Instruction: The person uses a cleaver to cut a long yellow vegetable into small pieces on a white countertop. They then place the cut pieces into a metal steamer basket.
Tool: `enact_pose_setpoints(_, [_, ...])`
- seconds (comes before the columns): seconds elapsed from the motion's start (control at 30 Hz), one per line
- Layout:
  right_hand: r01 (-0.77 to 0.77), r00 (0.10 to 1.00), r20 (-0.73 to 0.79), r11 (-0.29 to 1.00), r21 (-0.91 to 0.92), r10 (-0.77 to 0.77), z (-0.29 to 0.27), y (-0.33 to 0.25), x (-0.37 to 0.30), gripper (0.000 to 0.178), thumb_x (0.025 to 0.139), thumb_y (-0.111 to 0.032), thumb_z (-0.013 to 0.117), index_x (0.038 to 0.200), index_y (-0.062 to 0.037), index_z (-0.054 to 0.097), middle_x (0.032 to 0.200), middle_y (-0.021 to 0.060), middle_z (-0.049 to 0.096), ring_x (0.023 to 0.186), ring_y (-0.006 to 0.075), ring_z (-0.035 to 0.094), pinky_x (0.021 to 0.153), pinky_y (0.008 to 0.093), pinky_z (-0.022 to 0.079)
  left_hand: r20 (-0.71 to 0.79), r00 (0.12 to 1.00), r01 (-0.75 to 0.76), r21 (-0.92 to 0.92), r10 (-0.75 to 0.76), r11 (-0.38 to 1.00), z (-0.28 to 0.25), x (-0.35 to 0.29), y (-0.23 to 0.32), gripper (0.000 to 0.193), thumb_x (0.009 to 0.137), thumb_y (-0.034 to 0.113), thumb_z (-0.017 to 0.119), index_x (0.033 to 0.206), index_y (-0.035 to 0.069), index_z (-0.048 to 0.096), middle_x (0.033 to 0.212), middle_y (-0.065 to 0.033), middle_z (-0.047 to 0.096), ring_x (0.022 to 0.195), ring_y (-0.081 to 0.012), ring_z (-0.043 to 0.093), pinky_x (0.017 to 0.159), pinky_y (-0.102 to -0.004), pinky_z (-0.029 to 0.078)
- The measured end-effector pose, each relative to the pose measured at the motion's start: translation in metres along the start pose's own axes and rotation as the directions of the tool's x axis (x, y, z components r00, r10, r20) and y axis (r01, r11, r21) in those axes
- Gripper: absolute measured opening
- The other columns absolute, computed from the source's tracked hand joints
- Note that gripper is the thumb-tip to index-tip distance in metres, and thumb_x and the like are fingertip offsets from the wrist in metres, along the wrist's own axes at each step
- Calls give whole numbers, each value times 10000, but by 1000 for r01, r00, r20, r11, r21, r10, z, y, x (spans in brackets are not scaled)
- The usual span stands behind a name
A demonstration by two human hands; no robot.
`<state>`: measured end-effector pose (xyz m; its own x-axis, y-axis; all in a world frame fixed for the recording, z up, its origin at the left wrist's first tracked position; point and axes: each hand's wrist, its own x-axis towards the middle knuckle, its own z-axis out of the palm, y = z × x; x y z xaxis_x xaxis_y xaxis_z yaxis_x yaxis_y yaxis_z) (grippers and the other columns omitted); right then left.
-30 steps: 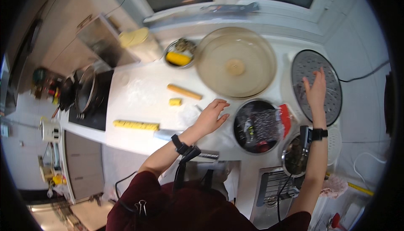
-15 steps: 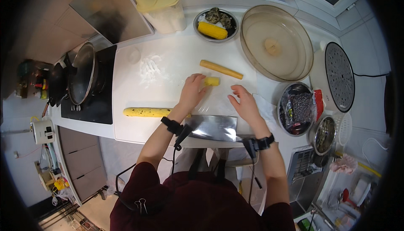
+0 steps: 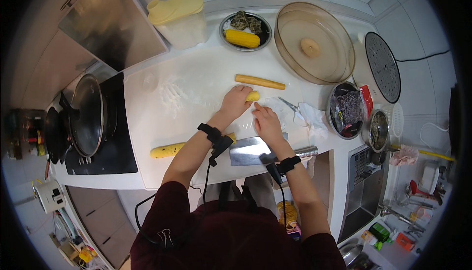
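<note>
A short piece of yellow dough (image 3: 252,96) lies on the white board, with the fingers of my left hand (image 3: 235,101) closed around its left end. Just below it is my right hand (image 3: 267,122), its fingers bent and slightly apart, the tips close to the dough and nothing visible in them. A wooden rolling pin (image 3: 260,81) rests beyond both hands. Nearer me, a long yellow dough roll with dark specks (image 3: 166,151) passes beneath my left forearm. The cleaver (image 3: 245,152) lies flat beside it, partly covered by my right forearm.
At the back stand a plastic canister (image 3: 178,24), a plate with yellow dough and dark lumps (image 3: 246,48), and a large round translucent lid (image 3: 287,66). Scissors (image 3: 289,104), white tissue (image 3: 312,117) and metal bowls (image 3: 330,117) are on the right. A lidded pan (image 3: 88,117) occupies the left hob.
My right hand has moved left to beside the small dough piece. My left hand has shifted onto that piece and covers more of it. The whole view has also shifted.
</note>
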<state>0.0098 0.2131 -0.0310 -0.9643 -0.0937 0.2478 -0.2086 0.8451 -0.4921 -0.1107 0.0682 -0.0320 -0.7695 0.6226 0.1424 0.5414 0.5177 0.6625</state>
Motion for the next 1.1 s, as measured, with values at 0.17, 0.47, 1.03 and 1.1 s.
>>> enact_pose_setpoints(0.17, [-3, 1000, 3, 1000, -18, 3, 0, -2, -1, 274, 767, -36, 639, 1040, -41, 610, 1281, 134, 586, 1101, 314, 551, 924, 422, 462, 61, 974, 225, -292, -216, 930, -20, 3, -9, 348, 873, 124, 669, 1203, 47, 591, 1050, -118, 678, 909, -249, 660, 787, -326, 524])
enact_pose_setpoints(0.47, [-72, 996, -26, 966, 247, 80, -19, 7, 9, 260, 814, 0, 616, 1072, -38, 605, 1241, 151, 609, 1087, 355, 579, 930, 413, 488, 488, 814, 559, -806, -316, 196, -65, -2, 4, 425, 1057, 320, 343, 1308, 18, 508, 1101, -117, 686, 867, -118, 638, 736, -232, 514])
enact_pose_setpoints(1.03, [-133, 883, 467, 933, 333, -41, -81, -3, 76, 458, 826, -107, 736, 1255, -66, 579, 1248, 110, 601, 1085, 296, 607, 936, 359, 492, 615, 755, 639, -617, -225, 459, -50, -14, 20, 727, 1022, 602, 204, 1260, 0, 536, 1042, -81, 648, 895, -144, 626, 793, -262, 497])
enact_pose_setpoints(1.1, [-303, 853, 521, 840, 450, 28, -76, 6, 73, 437, 841, -82, 724, 1252, -50, 577, 1204, 103, 627, 1058, 252, 627, 916, 344, 503, 645, 739, 649, -607, -192, 458, -52, -14, 21, 756, 1015, 617, 188, 1274, -6, 529, 1050, -88, 656, 922, -154, 632, 809, -271, 496])
